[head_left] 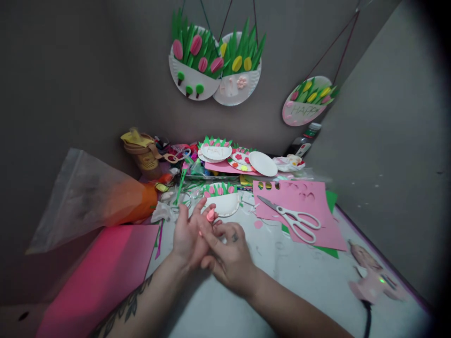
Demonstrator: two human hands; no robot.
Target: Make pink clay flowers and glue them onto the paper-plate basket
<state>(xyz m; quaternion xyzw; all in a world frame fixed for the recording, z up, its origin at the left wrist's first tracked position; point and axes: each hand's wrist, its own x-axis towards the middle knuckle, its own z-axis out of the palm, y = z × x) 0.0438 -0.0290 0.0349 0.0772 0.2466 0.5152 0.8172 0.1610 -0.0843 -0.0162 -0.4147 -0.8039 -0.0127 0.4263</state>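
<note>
Here, two pink pieces are at the open left hand point(192, 234): a rounded bigger piece point(210, 216) by its fingers, a tiny one point(200, 233) near the right hand point(230, 251), whose grip I cannot tell. One flowered plate point(225, 205) lies at twelve o'clock, partly covered; one scissors point(292, 219), toward three.

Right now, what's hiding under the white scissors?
Pink paper lies under the white scissors, and green paper peeks out from beneath it. Whatever else the pink sheet covers can't be seen.
</note>
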